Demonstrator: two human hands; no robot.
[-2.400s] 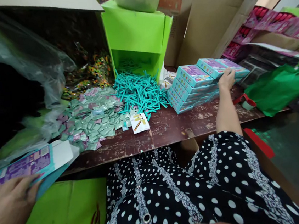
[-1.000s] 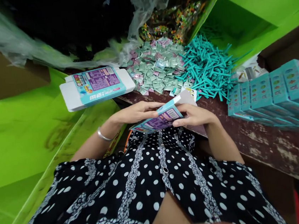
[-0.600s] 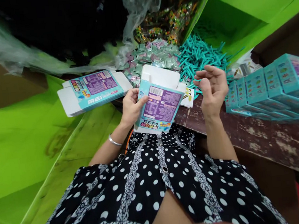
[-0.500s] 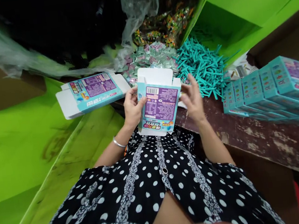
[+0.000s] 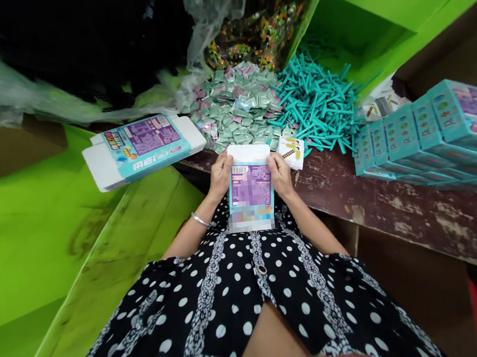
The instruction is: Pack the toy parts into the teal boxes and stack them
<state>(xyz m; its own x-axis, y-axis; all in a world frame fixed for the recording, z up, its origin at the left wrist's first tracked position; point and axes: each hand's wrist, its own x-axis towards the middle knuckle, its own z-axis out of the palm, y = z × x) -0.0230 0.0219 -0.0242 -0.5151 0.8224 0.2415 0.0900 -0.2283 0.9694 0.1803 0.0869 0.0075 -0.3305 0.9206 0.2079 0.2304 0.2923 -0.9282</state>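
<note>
Between both hands is a teal and purple cardboard box (image 5: 251, 185), its white flap pointing away from me. My left hand (image 5: 221, 176) grips its left edge, thumb near the top corner. Along the opposite edge my right hand (image 5: 279, 173) is closed in the same way. Part of the printed face is blurred. Just beyond my right hand lies a white printed leaflet (image 5: 290, 151). A stack of flattened boxes (image 5: 145, 145) rests to the left of my left hand.
Small silvery-green and pink packets (image 5: 237, 105) form a pile at the back. Teal sticks (image 5: 319, 99) are heaped beside them. Rows of made-up teal boxes (image 5: 421, 136) stand at right on the worn brown table (image 5: 377, 201). Behind is clear plastic with coloured pieces (image 5: 258, 40).
My right hand, apart and open earlier, has closed on the box's right edge. The box has moved slightly towards me and sits straighter. The leaflet is now in plain sight.
</note>
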